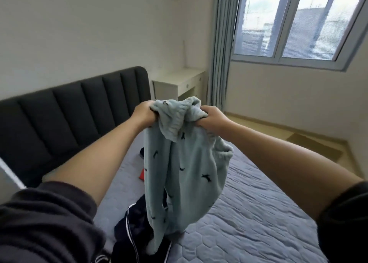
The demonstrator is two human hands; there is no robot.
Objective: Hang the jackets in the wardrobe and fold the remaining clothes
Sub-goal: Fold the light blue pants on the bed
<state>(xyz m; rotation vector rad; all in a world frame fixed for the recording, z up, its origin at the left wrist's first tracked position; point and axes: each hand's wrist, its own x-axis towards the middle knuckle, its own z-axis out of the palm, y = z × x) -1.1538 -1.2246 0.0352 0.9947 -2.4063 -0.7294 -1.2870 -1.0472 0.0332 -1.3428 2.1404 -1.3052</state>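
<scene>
Both hands clench the bunched top edge of one pale teal fleece garment (185,163): left hand (144,113) at its 10 o'clock, right hand (214,119) at its 2 o'clock, fingers curled tight into the fabric. It hangs above the grey quilted mattress (249,213), its lower end reaching one navy garment with white piping (135,229) heaped at 7 o'clock. One small red item (143,175) lies at the fleece's 9 o'clock, with one dark cloth piece (141,152) just beyond. Farther off are one black padded headboard (69,111) at 10 o'clock, one white desk (179,83) at 12 and one two-paned window (298,23) at 1.
</scene>
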